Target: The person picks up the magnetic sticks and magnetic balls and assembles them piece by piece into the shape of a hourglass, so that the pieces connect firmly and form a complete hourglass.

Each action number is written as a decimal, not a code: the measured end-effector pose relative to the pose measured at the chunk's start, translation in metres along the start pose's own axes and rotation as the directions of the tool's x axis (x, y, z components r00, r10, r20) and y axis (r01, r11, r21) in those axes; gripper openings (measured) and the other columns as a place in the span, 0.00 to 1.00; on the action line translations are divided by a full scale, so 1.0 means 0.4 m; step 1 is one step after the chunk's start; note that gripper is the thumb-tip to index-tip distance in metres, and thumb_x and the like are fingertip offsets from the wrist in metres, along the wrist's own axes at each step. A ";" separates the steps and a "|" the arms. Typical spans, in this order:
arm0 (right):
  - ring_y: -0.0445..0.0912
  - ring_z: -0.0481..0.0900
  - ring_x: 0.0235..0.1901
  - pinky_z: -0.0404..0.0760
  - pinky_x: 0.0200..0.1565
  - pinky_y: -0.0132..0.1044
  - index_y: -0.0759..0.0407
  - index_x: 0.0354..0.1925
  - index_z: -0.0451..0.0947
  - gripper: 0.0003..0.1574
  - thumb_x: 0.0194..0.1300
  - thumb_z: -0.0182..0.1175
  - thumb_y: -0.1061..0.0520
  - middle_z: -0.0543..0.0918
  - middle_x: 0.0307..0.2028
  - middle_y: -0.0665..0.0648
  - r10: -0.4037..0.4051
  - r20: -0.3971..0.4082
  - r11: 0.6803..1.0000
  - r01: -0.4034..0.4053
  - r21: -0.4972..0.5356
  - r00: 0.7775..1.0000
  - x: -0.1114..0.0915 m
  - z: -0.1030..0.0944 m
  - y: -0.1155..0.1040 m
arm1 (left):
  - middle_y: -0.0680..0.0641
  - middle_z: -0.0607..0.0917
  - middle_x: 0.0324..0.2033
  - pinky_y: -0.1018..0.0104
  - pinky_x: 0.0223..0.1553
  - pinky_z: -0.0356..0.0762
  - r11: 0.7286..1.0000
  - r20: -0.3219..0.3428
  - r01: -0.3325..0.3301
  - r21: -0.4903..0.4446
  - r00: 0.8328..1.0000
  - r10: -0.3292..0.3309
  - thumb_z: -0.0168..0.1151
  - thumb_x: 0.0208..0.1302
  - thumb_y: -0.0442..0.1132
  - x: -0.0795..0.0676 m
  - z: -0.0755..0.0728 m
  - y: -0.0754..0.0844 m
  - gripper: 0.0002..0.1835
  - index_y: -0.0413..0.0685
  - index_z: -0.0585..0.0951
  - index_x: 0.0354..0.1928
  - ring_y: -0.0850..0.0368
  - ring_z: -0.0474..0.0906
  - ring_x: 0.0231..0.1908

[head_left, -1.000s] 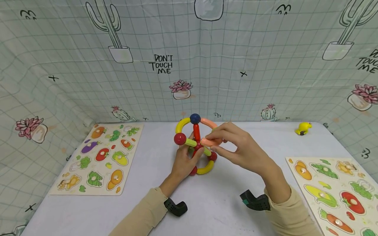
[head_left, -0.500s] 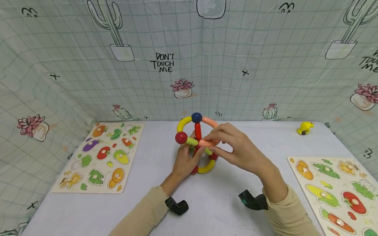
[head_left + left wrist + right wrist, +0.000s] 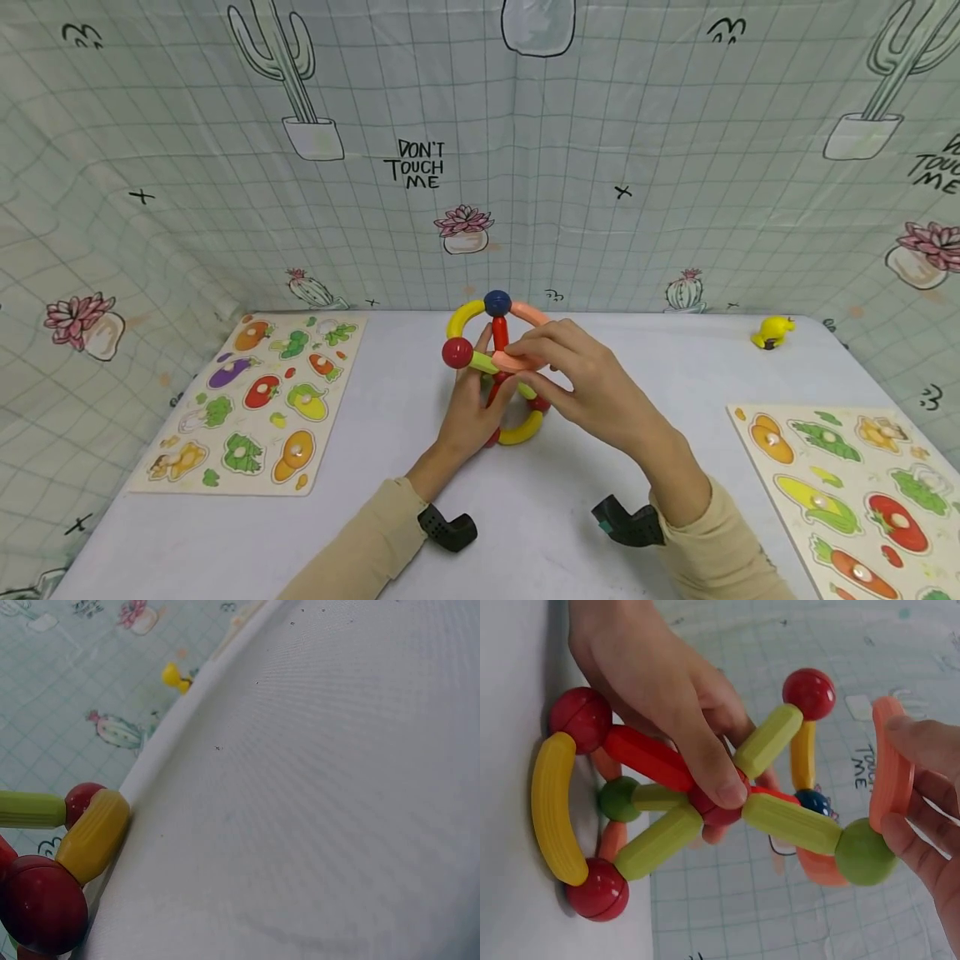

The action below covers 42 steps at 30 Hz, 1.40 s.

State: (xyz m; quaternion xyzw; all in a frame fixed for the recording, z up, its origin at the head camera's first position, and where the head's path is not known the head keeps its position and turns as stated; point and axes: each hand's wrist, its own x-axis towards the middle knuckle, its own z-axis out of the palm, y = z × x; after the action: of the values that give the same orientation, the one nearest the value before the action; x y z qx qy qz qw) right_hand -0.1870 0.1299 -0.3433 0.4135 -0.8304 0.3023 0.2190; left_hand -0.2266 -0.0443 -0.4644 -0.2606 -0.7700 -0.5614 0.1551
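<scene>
Salmon-orange curved bar (image 3: 891, 761) pinched in right hand (image 3: 581, 379), thumb and fingertips (image 3: 922, 746) curled round it, at right edge of right wrist view. Long axis of bar near vertical in that view; lower end touching green ball (image 3: 864, 851) at tip of lime-green rod (image 3: 791, 823). In head view, same bar (image 3: 516, 362) at frame centre, lying roughly level, across front of magnetic rod-and-ball structure (image 3: 495, 371).

Left hand (image 3: 471, 408) under and left of bar, fingers closed round red central hub (image 3: 716, 806), thumb (image 3: 712, 769) pressed on hub. Structure standing on white table (image 3: 540, 500), yellow curved bar (image 3: 555, 806) and red balls (image 3: 581, 716) at base touching tabletop.

Right hand nearer to free upper end of bar; left hand nearer to hub. Left wrist view: only base corner, yellow bar (image 3: 94, 834) and red ball (image 3: 41, 904) at lower left; fingers not visible there.
</scene>
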 end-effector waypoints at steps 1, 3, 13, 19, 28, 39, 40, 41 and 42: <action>0.43 0.75 0.55 0.75 0.53 0.30 0.55 0.46 0.80 0.21 0.52 0.69 0.64 0.79 0.46 0.48 -0.003 -0.008 1.000 0.003 -0.006 1.000 0.001 0.002 -0.002 | 0.45 0.72 0.60 0.53 0.62 0.69 1.000 -0.001 -0.007 0.007 1.000 0.007 0.60 0.64 0.38 0.000 0.000 0.000 0.43 0.53 0.47 0.74 0.55 0.73 0.57; 0.45 0.71 0.61 0.75 0.54 0.32 0.55 0.46 0.80 0.21 0.51 0.70 0.64 0.79 0.45 0.49 -0.011 -0.018 1.000 0.010 -0.025 1.000 0.004 0.007 -0.006 | 0.46 0.72 0.61 0.53 0.63 0.67 1.000 -0.001 -0.019 0.017 1.000 0.019 0.59 0.65 0.40 0.000 -0.001 0.001 0.42 0.53 0.47 0.74 0.55 0.72 0.59; 0.46 0.66 0.66 0.80 0.47 0.34 0.55 0.45 0.80 0.20 0.52 0.70 0.63 0.80 0.44 0.49 -0.024 -0.026 0.996 0.021 -0.088 0.999 0.014 0.022 -0.024 | 0.45 0.61 0.70 0.45 0.66 0.60 0.997 -0.001 -0.054 0.056 0.999 0.054 0.58 0.65 0.40 0.000 -0.001 0.002 0.42 0.52 0.45 0.74 0.48 0.62 0.67; 0.49 0.68 0.65 0.81 0.46 0.35 0.55 0.44 0.81 0.19 0.52 0.70 0.62 0.81 0.43 0.50 -0.038 -0.025 0.990 0.035 -0.134 0.999 0.023 0.031 -0.032 | 0.45 0.58 0.72 0.40 0.65 0.57 0.992 -0.017 -0.063 0.112 0.998 0.066 0.59 0.64 0.38 -0.003 0.002 0.004 0.43 0.49 0.46 0.74 0.43 0.55 0.69; 0.48 0.68 0.65 0.78 0.53 0.36 0.55 0.45 0.83 0.17 0.54 0.68 0.60 0.82 0.39 0.49 -0.057 -0.033 0.986 0.051 -0.160 0.998 0.031 0.038 -0.039 | 0.40 0.56 0.72 0.39 0.66 0.55 0.971 -0.042 -0.120 0.206 0.990 0.131 0.62 0.62 0.37 -0.003 0.000 0.005 0.43 0.43 0.49 0.73 0.41 0.54 0.69; 0.45 0.77 0.54 0.70 0.62 0.39 0.56 0.43 0.83 0.15 0.55 0.68 0.62 0.84 0.38 0.51 -0.103 -0.044 0.982 0.094 -0.165 0.994 0.044 0.043 -0.037 | 0.41 0.59 0.71 0.39 0.65 0.56 0.967 -0.038 -0.123 0.222 0.990 0.135 0.61 0.63 0.40 -0.002 -0.002 0.000 0.43 0.45 0.48 0.74 0.43 0.56 0.67; 0.45 0.77 0.53 0.69 0.63 0.40 0.56 0.43 0.83 0.15 0.54 0.68 0.62 0.84 0.37 0.51 -0.106 -0.047 0.981 0.097 -0.166 0.993 0.045 0.044 -0.038 | 0.41 0.58 0.71 0.39 0.65 0.56 0.967 -0.037 -0.120 0.225 0.991 0.132 0.61 0.63 0.40 -0.002 -0.002 0.001 0.43 0.45 0.48 0.74 0.43 0.56 0.68; 0.44 0.78 0.52 0.69 0.63 0.40 0.56 0.43 0.83 0.15 0.54 0.68 0.62 0.84 0.37 0.51 -0.107 -0.050 0.981 0.097 -0.169 0.993 0.045 0.044 -0.039 | 0.41 0.58 0.71 0.40 0.65 0.57 0.967 -0.037 -0.117 0.228 0.991 0.128 0.61 0.62 0.40 -0.002 -0.002 0.002 0.43 0.45 0.48 0.74 0.44 0.56 0.68; 0.44 0.78 0.51 0.68 0.64 0.40 0.56 0.43 0.83 0.15 0.54 0.68 0.62 0.84 0.37 0.51 -0.109 -0.053 0.980 0.098 -0.171 0.993 0.045 0.045 -0.040 | 0.42 0.59 0.71 0.40 0.65 0.58 0.966 -0.036 -0.112 0.234 0.992 0.124 0.62 0.62 0.40 -0.001 -0.002 0.003 0.44 0.46 0.48 0.74 0.45 0.57 0.68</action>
State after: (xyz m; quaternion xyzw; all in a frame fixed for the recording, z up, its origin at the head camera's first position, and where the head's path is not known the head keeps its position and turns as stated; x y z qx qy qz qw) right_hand -0.1862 0.1002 -0.3400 0.4268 -0.8231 0.2321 0.2940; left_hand -0.2257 -0.0450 -0.4636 -0.2717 -0.8091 -0.4641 0.2369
